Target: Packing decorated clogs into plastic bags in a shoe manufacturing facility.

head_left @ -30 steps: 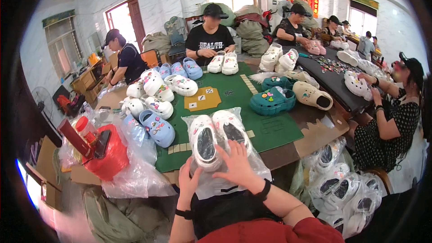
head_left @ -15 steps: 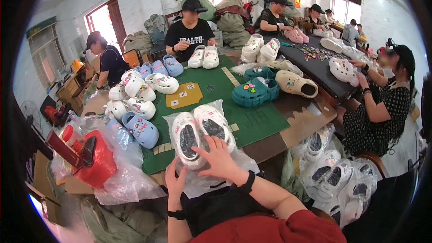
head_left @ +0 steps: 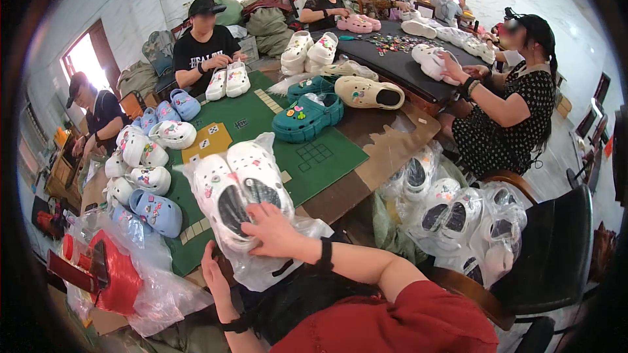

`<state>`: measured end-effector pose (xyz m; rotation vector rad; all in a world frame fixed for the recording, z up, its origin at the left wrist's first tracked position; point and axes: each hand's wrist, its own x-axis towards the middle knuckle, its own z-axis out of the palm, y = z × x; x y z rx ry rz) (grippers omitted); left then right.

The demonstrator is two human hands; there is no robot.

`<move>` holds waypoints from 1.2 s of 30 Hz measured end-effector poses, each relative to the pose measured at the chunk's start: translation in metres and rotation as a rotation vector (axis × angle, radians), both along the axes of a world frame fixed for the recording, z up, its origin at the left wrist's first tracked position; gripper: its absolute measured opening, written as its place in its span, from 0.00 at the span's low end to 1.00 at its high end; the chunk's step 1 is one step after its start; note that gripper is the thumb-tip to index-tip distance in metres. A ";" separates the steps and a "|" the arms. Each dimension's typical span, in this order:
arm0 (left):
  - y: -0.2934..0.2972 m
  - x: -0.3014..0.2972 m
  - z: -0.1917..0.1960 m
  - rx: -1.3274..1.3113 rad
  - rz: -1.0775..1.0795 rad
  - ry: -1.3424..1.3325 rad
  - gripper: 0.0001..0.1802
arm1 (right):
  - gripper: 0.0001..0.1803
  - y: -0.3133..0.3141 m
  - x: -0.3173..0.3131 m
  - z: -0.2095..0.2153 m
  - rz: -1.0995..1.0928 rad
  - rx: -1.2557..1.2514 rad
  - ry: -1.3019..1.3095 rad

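Observation:
A pair of white clogs with small charms lies side by side in a clear plastic bag, heels toward me, at the near edge of the green mat. My right hand bends its fingers over the inner rims near the heels and grips the pair through the plastic. Beside the left clog's heel is my left hand, fingers stretched upward and nothing in it. The undersides of the clogs are hidden.
White clogs and blue clogs crowd the left. Teal clogs and a beige clog stand to the right. Red twine sits near left; bagged clogs lie beside a black chair. Co-workers sit around the tables.
My view has swung right, so the scene sits further left. My right hand's spread fingers have curled onto the clogs. The co-worker opposite now has both hands at a white pair.

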<state>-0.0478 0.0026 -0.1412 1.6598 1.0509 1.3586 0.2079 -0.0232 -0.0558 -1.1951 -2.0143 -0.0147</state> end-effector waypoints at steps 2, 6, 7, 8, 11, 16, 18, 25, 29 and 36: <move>-0.003 0.003 0.005 -0.004 0.022 0.043 0.32 | 0.28 -0.015 0.017 0.003 -0.019 0.002 0.016; -0.009 0.005 0.010 0.010 0.075 0.131 0.28 | 0.27 -0.055 0.064 0.010 -0.138 0.063 -0.040; -0.010 0.005 0.011 0.049 0.098 0.196 0.25 | 0.27 -0.066 0.080 0.011 -0.184 0.055 -0.063; -0.010 0.006 0.012 0.045 0.099 0.188 0.25 | 0.27 -0.079 0.098 0.015 -0.251 0.046 -0.069; -0.011 0.011 0.017 0.026 0.109 0.136 0.20 | 0.27 -0.113 0.152 0.036 -0.517 0.050 -0.097; -0.011 0.007 0.016 0.031 0.150 0.267 0.19 | 0.27 -0.152 0.237 0.068 -0.975 -0.051 -0.165; -0.010 0.009 0.018 0.055 0.157 0.300 0.19 | 0.27 -0.166 0.269 0.061 -1.122 -0.128 -0.198; -0.015 0.016 0.027 0.093 0.192 0.370 0.20 | 0.33 -0.216 0.352 -0.077 -1.152 -0.625 -0.254; -0.017 0.015 0.025 0.151 0.200 0.414 0.21 | 0.38 -0.186 0.320 -0.048 -1.128 -0.872 -0.502; -0.018 0.019 0.029 0.152 0.205 0.410 0.21 | 0.30 -0.138 0.281 -0.008 -1.137 -0.663 -0.592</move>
